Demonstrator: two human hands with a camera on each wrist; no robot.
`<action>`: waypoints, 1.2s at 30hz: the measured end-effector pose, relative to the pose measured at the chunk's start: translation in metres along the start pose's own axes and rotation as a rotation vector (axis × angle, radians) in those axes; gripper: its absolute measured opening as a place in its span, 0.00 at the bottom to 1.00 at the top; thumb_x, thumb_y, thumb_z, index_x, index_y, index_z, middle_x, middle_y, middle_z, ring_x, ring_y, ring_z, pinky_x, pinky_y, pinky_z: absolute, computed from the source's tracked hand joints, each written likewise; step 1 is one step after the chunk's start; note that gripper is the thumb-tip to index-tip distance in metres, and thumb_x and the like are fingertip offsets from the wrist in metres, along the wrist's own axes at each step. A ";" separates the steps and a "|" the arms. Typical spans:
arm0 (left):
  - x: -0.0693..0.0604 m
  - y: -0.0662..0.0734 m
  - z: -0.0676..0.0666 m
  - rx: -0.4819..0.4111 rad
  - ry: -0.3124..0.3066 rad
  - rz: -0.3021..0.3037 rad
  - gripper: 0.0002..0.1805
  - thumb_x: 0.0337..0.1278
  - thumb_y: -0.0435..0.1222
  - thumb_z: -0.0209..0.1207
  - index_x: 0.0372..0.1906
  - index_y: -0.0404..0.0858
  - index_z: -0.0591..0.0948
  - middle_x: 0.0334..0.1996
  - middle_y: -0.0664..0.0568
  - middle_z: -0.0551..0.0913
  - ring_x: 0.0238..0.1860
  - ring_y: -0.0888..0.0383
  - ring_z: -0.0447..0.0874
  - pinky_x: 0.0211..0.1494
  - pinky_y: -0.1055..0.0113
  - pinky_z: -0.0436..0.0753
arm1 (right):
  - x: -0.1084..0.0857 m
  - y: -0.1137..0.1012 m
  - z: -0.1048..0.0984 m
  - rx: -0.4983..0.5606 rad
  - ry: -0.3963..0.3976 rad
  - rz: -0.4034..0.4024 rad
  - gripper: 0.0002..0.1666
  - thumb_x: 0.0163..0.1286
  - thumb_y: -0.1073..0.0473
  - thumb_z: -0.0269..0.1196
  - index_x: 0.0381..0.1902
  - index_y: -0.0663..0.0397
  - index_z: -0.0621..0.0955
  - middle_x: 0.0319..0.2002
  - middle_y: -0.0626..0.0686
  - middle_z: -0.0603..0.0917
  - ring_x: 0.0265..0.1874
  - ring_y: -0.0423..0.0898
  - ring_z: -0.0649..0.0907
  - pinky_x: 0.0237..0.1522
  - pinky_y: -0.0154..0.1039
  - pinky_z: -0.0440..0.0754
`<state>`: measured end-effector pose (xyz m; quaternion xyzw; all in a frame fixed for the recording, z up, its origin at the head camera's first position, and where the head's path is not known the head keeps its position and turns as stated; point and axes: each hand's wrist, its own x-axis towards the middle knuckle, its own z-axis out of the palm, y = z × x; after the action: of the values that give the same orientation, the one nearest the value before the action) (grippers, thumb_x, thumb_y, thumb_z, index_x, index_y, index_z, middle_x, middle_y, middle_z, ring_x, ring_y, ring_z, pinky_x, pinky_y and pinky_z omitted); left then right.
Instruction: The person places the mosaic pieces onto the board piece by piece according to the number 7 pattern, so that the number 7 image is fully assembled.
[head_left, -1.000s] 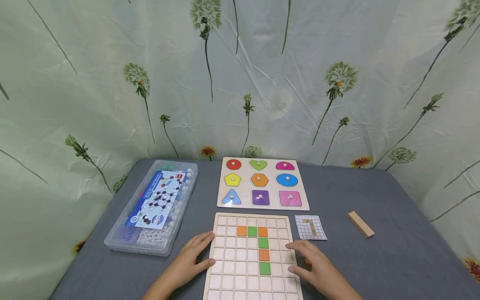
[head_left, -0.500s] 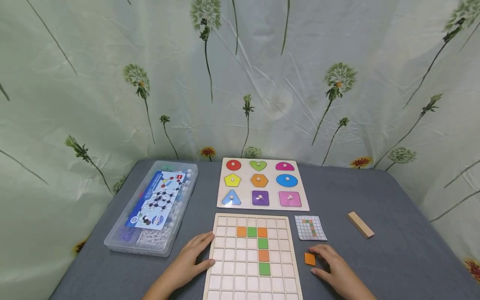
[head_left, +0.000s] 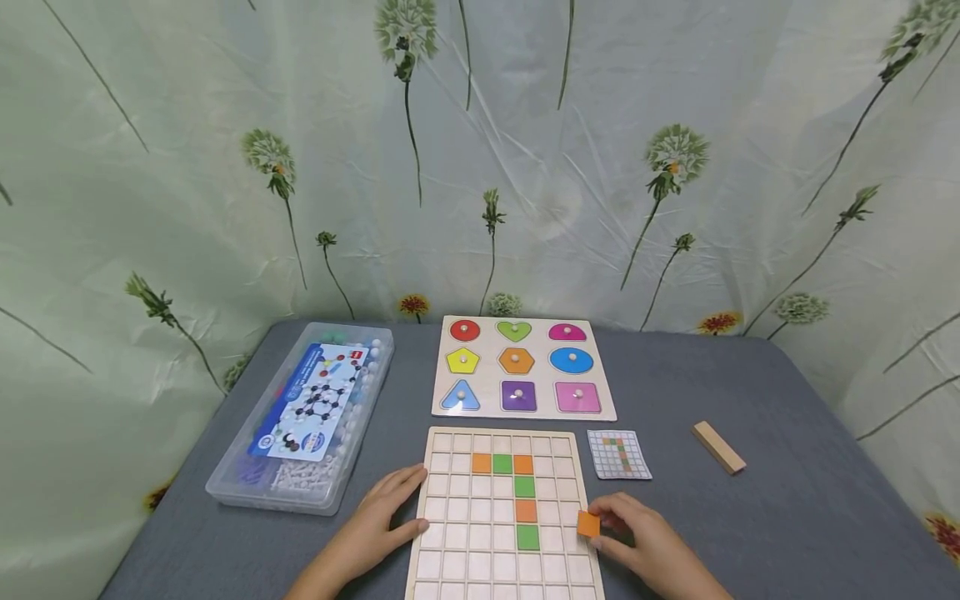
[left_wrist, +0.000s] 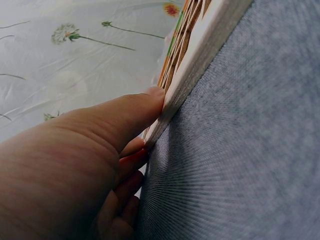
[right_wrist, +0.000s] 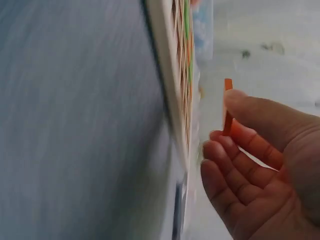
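A wooden grid board (head_left: 468, 560) lies at the front of the table, with orange and green square tiles (head_left: 522, 463) set in its cells. My left hand (head_left: 369, 527) rests at the board's left edge. In the left wrist view its thumb (left_wrist: 135, 107) and fingertips touch that side edge. Above the board's right edge, my right hand (head_left: 651, 537) pinches an orange square tile (head_left: 588, 524) between thumb and fingers. Seen edge-on in the right wrist view, this tile (right_wrist: 228, 120) is clear of the board. Right of the board lies a small card (head_left: 619, 455) printed with a coloured grid pattern.
Behind the board lies a shape puzzle (head_left: 540, 342) with knobbed pieces. A clear plastic case (head_left: 341, 475) with a molecule label stands at the left. On the right side of the grey cloth-covered table (head_left: 780, 533) is a plain wooden block (head_left: 718, 447). A floral curtain hangs behind.
My right hand went from the board's right edge to the orange tile on the table, took hold of it and lifted it leftward over the edge. My left hand stayed in place.
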<state>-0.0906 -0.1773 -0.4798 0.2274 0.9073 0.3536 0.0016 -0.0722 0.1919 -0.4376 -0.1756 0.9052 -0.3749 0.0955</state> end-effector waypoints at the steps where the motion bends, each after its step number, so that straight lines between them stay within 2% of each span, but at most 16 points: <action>1: 0.000 0.000 0.000 0.000 0.002 0.002 0.35 0.54 0.51 0.56 0.63 0.35 0.67 0.60 0.46 0.67 0.60 0.45 0.60 0.54 0.43 0.63 | 0.000 -0.003 0.003 0.011 -0.006 -0.053 0.16 0.58 0.50 0.63 0.42 0.49 0.76 0.38 0.43 0.75 0.33 0.36 0.74 0.34 0.33 0.76; 4: 0.000 0.000 0.000 0.007 0.008 0.007 0.35 0.54 0.51 0.56 0.62 0.35 0.67 0.59 0.46 0.67 0.60 0.45 0.60 0.54 0.43 0.64 | 0.002 -0.011 0.012 0.045 -0.003 -0.240 0.14 0.60 0.52 0.61 0.43 0.51 0.76 0.37 0.42 0.74 0.31 0.37 0.74 0.31 0.34 0.76; 6: 0.000 0.000 0.000 0.009 0.011 0.008 0.35 0.53 0.51 0.57 0.62 0.34 0.67 0.59 0.46 0.67 0.60 0.45 0.60 0.54 0.43 0.64 | 0.004 -0.014 0.019 0.064 -0.015 -0.329 0.13 0.61 0.54 0.61 0.42 0.52 0.76 0.37 0.42 0.74 0.31 0.37 0.73 0.31 0.33 0.75; 8: 0.000 0.000 0.000 0.013 0.013 0.010 0.35 0.53 0.51 0.57 0.62 0.34 0.67 0.59 0.46 0.67 0.60 0.45 0.61 0.54 0.43 0.64 | 0.007 -0.016 0.025 0.108 -0.071 -0.327 0.14 0.61 0.54 0.61 0.43 0.53 0.76 0.37 0.40 0.73 0.31 0.36 0.73 0.31 0.32 0.75; 10: 0.000 -0.001 0.000 0.015 0.011 0.011 0.35 0.53 0.51 0.57 0.62 0.35 0.67 0.59 0.46 0.67 0.60 0.45 0.61 0.54 0.44 0.64 | 0.009 -0.018 0.030 0.138 -0.136 -0.291 0.15 0.61 0.51 0.60 0.43 0.53 0.76 0.38 0.39 0.74 0.33 0.35 0.73 0.33 0.30 0.75; 13: 0.000 -0.001 0.000 0.016 0.007 0.011 0.35 0.54 0.51 0.56 0.63 0.35 0.67 0.59 0.46 0.67 0.60 0.46 0.61 0.54 0.44 0.64 | 0.010 -0.018 0.037 0.154 -0.214 -0.235 0.17 0.61 0.48 0.60 0.43 0.51 0.77 0.39 0.38 0.73 0.35 0.34 0.72 0.35 0.29 0.74; 14: 0.000 -0.001 0.000 0.016 0.006 0.011 0.35 0.54 0.51 0.56 0.63 0.35 0.67 0.59 0.46 0.67 0.60 0.46 0.61 0.54 0.44 0.64 | 0.011 -0.018 0.039 0.147 -0.225 -0.239 0.16 0.61 0.49 0.60 0.43 0.51 0.77 0.39 0.39 0.73 0.35 0.34 0.72 0.36 0.30 0.73; 18: 0.000 0.000 0.000 0.013 0.010 0.006 0.35 0.53 0.51 0.57 0.63 0.35 0.67 0.59 0.46 0.67 0.60 0.45 0.61 0.54 0.44 0.64 | 0.012 -0.017 0.045 0.081 -0.228 -0.297 0.12 0.62 0.50 0.59 0.41 0.47 0.78 0.40 0.39 0.73 0.37 0.34 0.71 0.36 0.30 0.73; 22: 0.000 0.000 -0.001 0.019 0.013 0.007 0.35 0.53 0.51 0.57 0.62 0.35 0.67 0.59 0.46 0.67 0.60 0.45 0.61 0.54 0.44 0.64 | 0.013 -0.018 0.048 0.053 -0.222 -0.301 0.13 0.62 0.49 0.60 0.42 0.46 0.77 0.39 0.38 0.72 0.37 0.34 0.70 0.36 0.29 0.72; 26: 0.000 0.000 -0.001 0.019 0.015 0.009 0.35 0.53 0.50 0.58 0.62 0.35 0.67 0.59 0.46 0.67 0.60 0.45 0.61 0.54 0.44 0.64 | 0.012 -0.018 0.049 0.040 -0.194 -0.338 0.12 0.63 0.50 0.59 0.41 0.47 0.76 0.38 0.39 0.73 0.36 0.34 0.70 0.35 0.29 0.72; 30: 0.000 0.000 -0.001 0.015 0.011 0.002 0.35 0.53 0.50 0.58 0.63 0.35 0.67 0.60 0.46 0.67 0.60 0.45 0.60 0.55 0.44 0.63 | 0.013 -0.020 0.051 -0.033 -0.162 -0.390 0.10 0.64 0.52 0.58 0.41 0.48 0.77 0.37 0.39 0.73 0.34 0.33 0.70 0.33 0.29 0.72; 33: 0.000 0.000 -0.003 0.015 0.002 -0.001 0.35 0.53 0.50 0.58 0.63 0.34 0.67 0.60 0.45 0.67 0.60 0.45 0.60 0.55 0.44 0.63 | 0.014 -0.022 0.051 -0.076 -0.158 -0.394 0.10 0.64 0.51 0.58 0.41 0.48 0.78 0.37 0.39 0.73 0.33 0.32 0.70 0.32 0.28 0.72; 36: 0.001 0.004 -0.005 0.028 -0.022 -0.013 0.35 0.53 0.49 0.58 0.63 0.33 0.66 0.60 0.44 0.66 0.61 0.44 0.60 0.55 0.44 0.62 | 0.014 -0.024 0.049 -0.045 -0.195 -0.343 0.13 0.64 0.49 0.58 0.43 0.48 0.78 0.38 0.39 0.73 0.34 0.32 0.70 0.34 0.29 0.72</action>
<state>-0.0908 -0.1775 -0.4736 0.2254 0.9135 0.3384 0.0105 -0.0643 0.1390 -0.4550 -0.3650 0.8565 -0.3467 0.1137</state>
